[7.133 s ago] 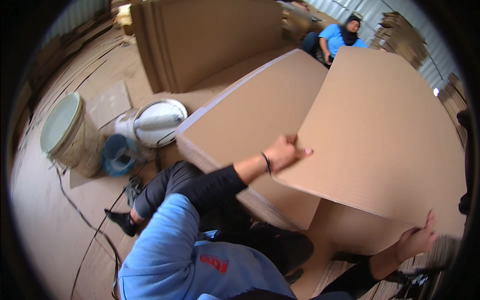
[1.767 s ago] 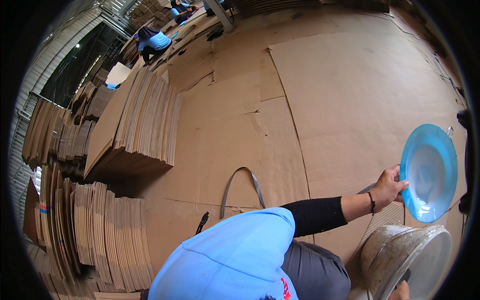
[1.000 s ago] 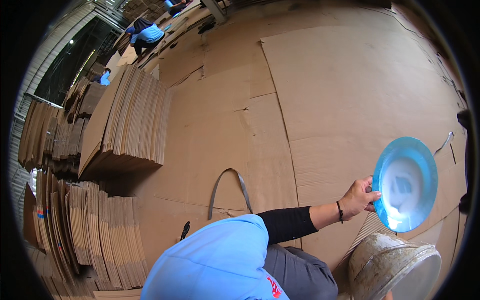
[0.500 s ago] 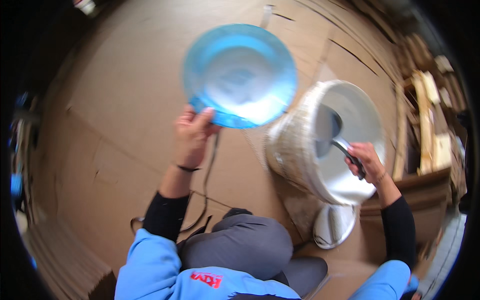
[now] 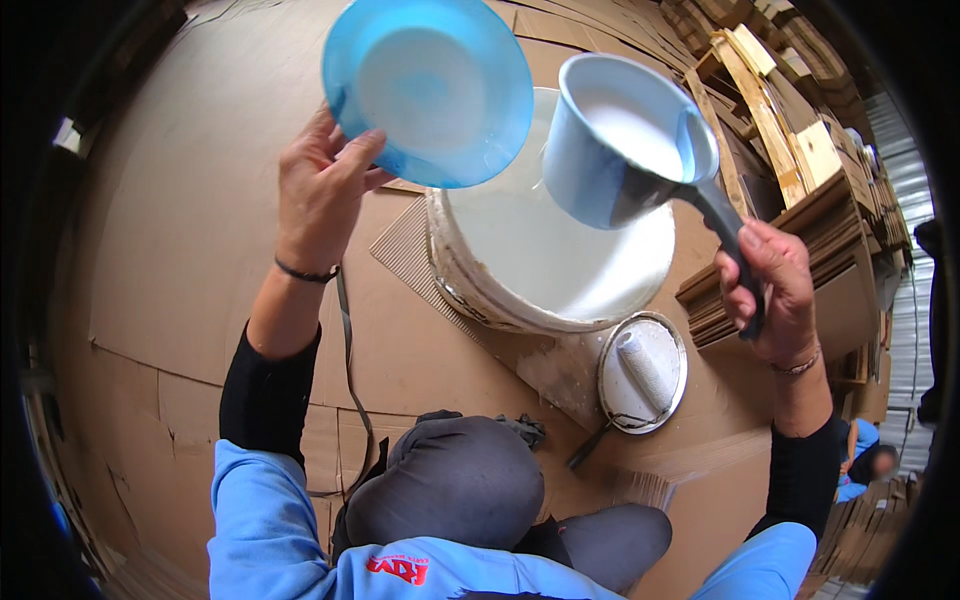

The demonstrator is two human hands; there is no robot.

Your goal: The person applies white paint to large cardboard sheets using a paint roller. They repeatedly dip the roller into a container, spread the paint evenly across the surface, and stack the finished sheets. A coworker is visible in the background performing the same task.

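Note:
My left hand [image 5: 325, 185] grips the lower edge of a round, shallow blue plastic dish [image 5: 420, 85], tilted toward me, with a whitish film in its middle. In my right hand [image 5: 775, 285] is the black handle of a pale grey-blue dipper [image 5: 590, 165], fingers wrapped round it. White liquid stands inside the dipper, which hangs above the right part of a large white bucket [image 5: 480, 290]. More white liquid or coating shows in the bucket, whose outside is smeared. The dish overlaps the bucket's far left rim in view.
A paint roller [image 5: 645, 370] lies on a round white lid [image 5: 670, 405] right of the bucket. Cardboard sheets [image 5: 180, 270] cover the floor, with a dark strap [image 5: 350, 360] on them. Stacked cardboard [image 5: 800, 260] and a wooden pallet [image 5: 750, 110] stand right. Another person [image 5: 865, 460] is far right.
My right hand has lifted the dipper out of the bucket, now with white liquid in it. The dish has moved up and left in view, still in my left hand.

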